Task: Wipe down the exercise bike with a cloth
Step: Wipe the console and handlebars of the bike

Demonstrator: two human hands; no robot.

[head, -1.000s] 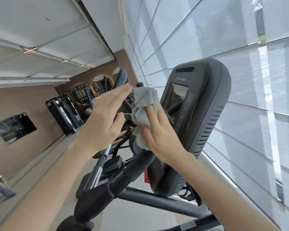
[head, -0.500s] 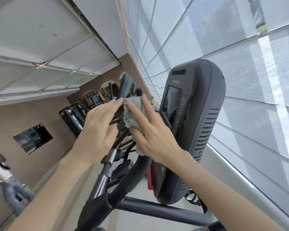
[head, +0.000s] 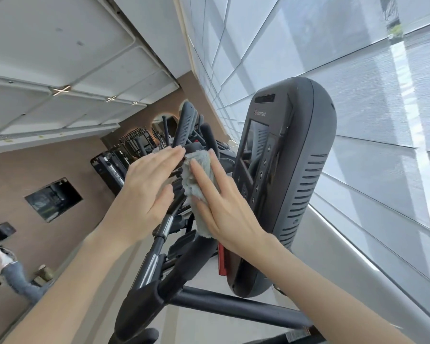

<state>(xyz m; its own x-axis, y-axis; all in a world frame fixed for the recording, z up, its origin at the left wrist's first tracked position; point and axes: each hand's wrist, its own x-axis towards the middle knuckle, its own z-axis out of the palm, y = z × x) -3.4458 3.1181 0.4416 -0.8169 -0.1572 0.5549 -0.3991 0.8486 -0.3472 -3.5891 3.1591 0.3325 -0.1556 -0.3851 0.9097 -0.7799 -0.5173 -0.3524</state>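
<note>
The view is strongly tilted. A grey fluffy cloth (head: pixel 196 181) hangs between my two hands in front of the exercise bike's dark console (head: pixel 291 175). My right hand (head: pixel 224 207) lies flat against the cloth with fingers spread, pressing it from the right. Facing it on the left, my left hand (head: pixel 144 192) has straight fingers whose tips touch the cloth's top edge. Below the hands run the bike's black handlebars (head: pixel 184 269) and crossbar (head: pixel 233 306). The console's screen (head: pixel 255 150) shows to the right of the cloth.
Large windows with grey blinds (head: pixel 370 120) fill the right side, with a pale ledge (head: pixel 345 256) beneath. More gym machines (head: pixel 134 145) stand in a row behind. A person (head: pixel 8 269) stands at the far left by the brown wall.
Both hands and the cloth have shifted slightly left of the console as the view swung. My right hand has slid further over the cloth, and a person has appeared at the left.
</note>
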